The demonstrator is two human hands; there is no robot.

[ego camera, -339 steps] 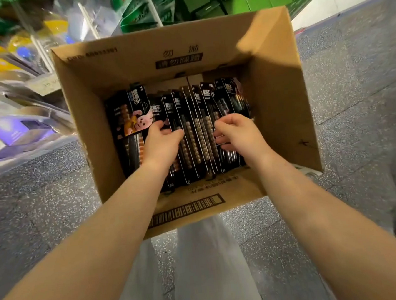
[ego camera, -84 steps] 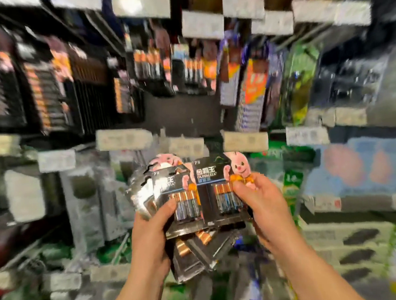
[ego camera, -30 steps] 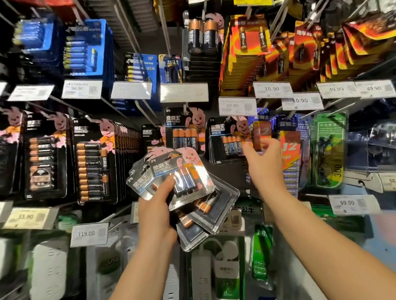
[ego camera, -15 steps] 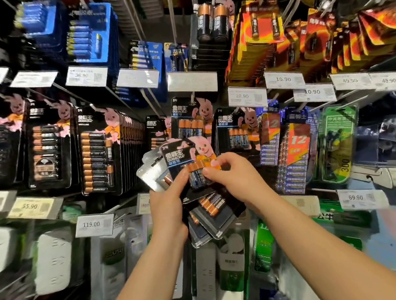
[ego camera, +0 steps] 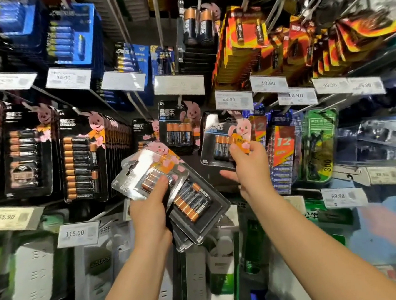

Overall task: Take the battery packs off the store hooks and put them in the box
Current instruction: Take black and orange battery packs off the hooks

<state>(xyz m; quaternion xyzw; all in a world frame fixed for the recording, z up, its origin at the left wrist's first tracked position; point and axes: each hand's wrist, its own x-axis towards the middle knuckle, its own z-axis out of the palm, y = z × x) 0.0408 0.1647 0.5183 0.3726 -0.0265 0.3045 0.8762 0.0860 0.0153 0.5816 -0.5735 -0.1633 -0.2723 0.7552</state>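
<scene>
We face a store wall of hooks hung with battery packs. Our left hand grips a fanned stack of packs, thumb pressed on the top one; the lower packs in the stack splay out to the right and down, their copper-topped cells showing through clear blisters. Our right hand pinches the lower right corner of a hanging pack, thumb on its front over the orange part of the card, while the other fingers reach behind it. That pack is tilted, and we cannot tell whether it is on its hook. Just left of it another four-cell pack hangs, and further left a thick row of long packs fills a hook. Above are blue packs and two large cells in a blister; to the right are red and yellow cards. Price tags line the hook ends. The box is out of view.
</scene>
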